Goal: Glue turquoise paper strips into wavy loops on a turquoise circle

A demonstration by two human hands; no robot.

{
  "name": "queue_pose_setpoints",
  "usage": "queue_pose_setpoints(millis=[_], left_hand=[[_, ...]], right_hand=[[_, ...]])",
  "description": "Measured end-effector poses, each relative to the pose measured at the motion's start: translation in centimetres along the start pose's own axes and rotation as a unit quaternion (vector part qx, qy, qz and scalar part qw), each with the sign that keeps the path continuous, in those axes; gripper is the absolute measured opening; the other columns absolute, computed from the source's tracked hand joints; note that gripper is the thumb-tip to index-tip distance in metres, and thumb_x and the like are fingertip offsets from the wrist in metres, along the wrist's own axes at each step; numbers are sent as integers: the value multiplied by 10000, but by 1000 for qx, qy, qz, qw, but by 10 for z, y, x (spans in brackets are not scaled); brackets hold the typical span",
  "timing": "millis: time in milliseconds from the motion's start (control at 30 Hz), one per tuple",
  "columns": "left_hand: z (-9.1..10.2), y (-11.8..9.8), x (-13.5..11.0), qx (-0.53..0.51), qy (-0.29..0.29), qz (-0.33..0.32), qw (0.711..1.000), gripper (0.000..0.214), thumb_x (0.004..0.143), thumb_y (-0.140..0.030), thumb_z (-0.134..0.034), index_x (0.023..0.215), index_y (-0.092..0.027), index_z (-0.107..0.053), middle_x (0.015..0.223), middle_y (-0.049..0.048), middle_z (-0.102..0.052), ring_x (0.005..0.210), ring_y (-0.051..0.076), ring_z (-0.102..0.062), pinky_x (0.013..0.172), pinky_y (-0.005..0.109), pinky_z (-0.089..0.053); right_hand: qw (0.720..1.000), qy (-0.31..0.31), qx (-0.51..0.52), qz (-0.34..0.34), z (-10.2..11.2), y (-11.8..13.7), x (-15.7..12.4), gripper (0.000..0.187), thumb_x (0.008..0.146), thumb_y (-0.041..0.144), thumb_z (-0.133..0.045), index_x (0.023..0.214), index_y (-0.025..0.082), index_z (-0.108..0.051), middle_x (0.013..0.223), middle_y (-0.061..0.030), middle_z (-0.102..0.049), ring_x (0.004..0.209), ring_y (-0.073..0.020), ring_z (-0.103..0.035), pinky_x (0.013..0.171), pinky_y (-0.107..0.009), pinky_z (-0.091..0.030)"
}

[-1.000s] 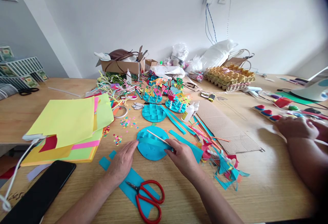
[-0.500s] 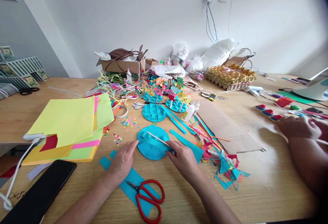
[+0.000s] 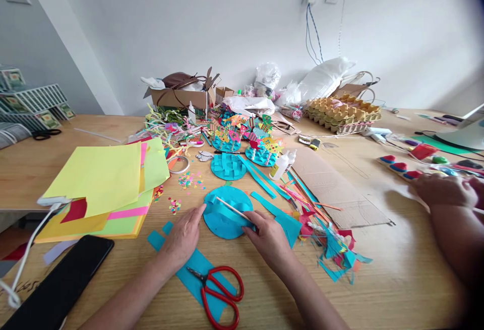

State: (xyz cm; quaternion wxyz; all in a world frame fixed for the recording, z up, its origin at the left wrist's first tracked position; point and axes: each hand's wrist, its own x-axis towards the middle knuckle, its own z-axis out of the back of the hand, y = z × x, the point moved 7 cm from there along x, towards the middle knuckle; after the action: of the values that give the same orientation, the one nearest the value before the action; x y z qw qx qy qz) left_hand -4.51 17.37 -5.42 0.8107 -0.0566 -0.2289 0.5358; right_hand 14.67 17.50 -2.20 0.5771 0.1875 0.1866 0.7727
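A round blue disc [image 3: 223, 228] lies on the table in front of me, with curved blue paper strips [image 3: 231, 211] raised across its upper part. At its left edge rest the fingertips of my left hand [image 3: 182, 239], fingers stretched out close together, thumb hidden. My right hand [image 3: 269, 235] pinches a thin pale stick [image 3: 231, 207] at the disc's right side; the stick slants over the strips. Red-handled scissors [image 3: 223, 289] lie on a blue paper strip [image 3: 194, 282] below the disc. Behind it is another blue disc [image 3: 228, 167] covered with woven strips.
Yellow paper sheets [image 3: 98, 174] and a black phone [image 3: 64, 284] lie at left. Glue bottles [image 3: 279, 167], paper scraps [image 3: 340, 249] and cardboard [image 3: 333, 189] are at right. Decorated blue pieces [image 3: 260, 153] stand behind. Another person's hands [image 3: 446, 191] work at far right.
The view has shifted slightly. The stick stays in my right hand over the strips, and my left hand keeps its place at the disc's left edge.
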Motion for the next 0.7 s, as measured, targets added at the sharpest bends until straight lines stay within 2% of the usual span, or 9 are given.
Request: queue_pose_setpoints(millis=[267, 433, 700], left_hand=[[4, -10, 10, 21, 4, 7, 1000, 430, 791, -172, -510, 1209, -156, -410, 1074, 117, -600, 992, 237, -560, 852, 401, -458], [3, -14, 15, 37, 18, 10, 999, 455, 790, -193, -539, 1222, -157, -401, 1037, 117, -604, 955, 250, -560, 815, 409, -458], [5, -15, 13, 32, 12, 14, 999, 461, 775, -190, -559, 1215, -159, -422, 1047, 113, -602, 960, 262, -554, 826, 413, -452]], right_hand=[[1000, -9, -1, 4, -5, 3, -6, 218, 770, 203, -532, 971, 247, -607, 943, -31, -610, 828, -166, -593, 685, -241, -445], [1000, -9, 23, 1, -9, 5, -8, 223, 787, 232, -523, 993, 225, -608, 938, -49, -612, 826, -178, -596, 707, -257, -458], [1000, -13, 23, -14, -11, 2, -8, 288, 796, 244, -535, 1079, 250, -590, 981, -43, -641, 864, -193, -605, 736, -251, -443]])
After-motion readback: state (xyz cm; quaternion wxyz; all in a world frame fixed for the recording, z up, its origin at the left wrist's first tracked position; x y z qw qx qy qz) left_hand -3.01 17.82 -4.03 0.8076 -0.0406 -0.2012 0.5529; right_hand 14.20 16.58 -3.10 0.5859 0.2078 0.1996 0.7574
